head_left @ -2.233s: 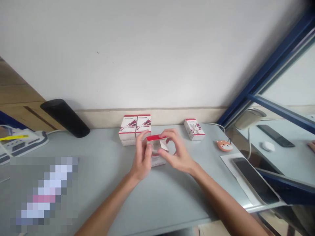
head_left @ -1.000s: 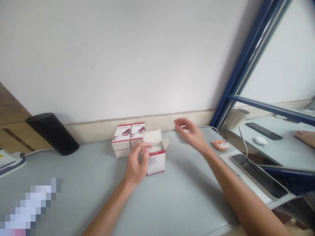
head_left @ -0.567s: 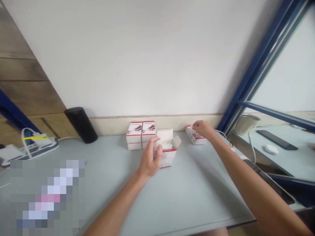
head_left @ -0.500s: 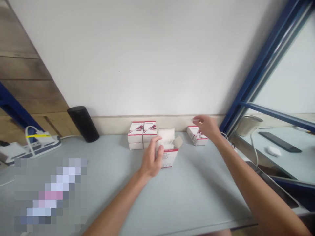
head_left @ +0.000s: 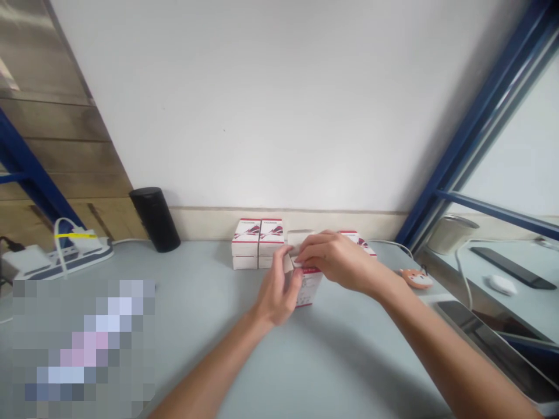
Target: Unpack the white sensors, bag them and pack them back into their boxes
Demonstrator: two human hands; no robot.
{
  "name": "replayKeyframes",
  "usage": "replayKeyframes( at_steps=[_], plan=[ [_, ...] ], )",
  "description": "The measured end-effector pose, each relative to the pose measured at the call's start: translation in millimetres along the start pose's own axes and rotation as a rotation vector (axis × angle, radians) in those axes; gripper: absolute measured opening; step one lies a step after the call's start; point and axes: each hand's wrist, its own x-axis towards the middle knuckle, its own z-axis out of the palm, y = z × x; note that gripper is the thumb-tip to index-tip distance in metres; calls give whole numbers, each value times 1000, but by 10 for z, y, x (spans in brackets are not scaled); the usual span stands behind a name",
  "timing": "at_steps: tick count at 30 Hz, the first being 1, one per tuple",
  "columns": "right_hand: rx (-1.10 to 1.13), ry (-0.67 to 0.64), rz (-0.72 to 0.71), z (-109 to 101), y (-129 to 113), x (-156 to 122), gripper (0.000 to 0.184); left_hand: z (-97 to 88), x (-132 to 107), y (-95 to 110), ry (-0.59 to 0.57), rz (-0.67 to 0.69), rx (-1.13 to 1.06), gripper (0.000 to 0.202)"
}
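My left hand is closed round the left side of a small white and red cardboard box, which stands upright on the table with its lid flap raised at the back. Over the box's opening is my right hand, its fingers bent and pressed together at the top edge. Whatever those fingertips pinch is hidden. Behind and left of the box are stacked boxes of the same white and red print. Partly covered by my right hand, another such box lies at the back right.
A black cylinder stands at the back left, near a power strip with plugs and cables. On the right are an orange and white animal-faced item and a dark-screened device. A blue metal frame rises beside a mirror-like panel.
My right hand has moved left and down, from above the back-right box to the upright box's opening. My left hand still grips that box. The view has shifted slightly.
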Motion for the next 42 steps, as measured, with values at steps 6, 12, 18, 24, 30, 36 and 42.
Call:
replayKeyframes(
  at_steps=[6,12,18,24,30,36,42],
  plan=[
    [115,4,211,109,-131,9,30,-13,21,-40,28,94,28,38],
    [175,210,196,-181,110,-141,29,-16,60,-53,77,136,150,19],
    [-209,282,844,-217,1139,-788,25,-3,56,45,69,226,233,13],
    [-119,30,914,-73,1521,-1210,20,12,62,104,36,222,262,15],
    [101,496,769,-205,926,-855,16,15,59,110,18,184,285,16],
    [287,395,247,11,75,-479,9,6,88,163,21,261,301,18],
    [178,238,154,55,128,-488,15,-13,70,142,29,257,320,21]
  ],
)
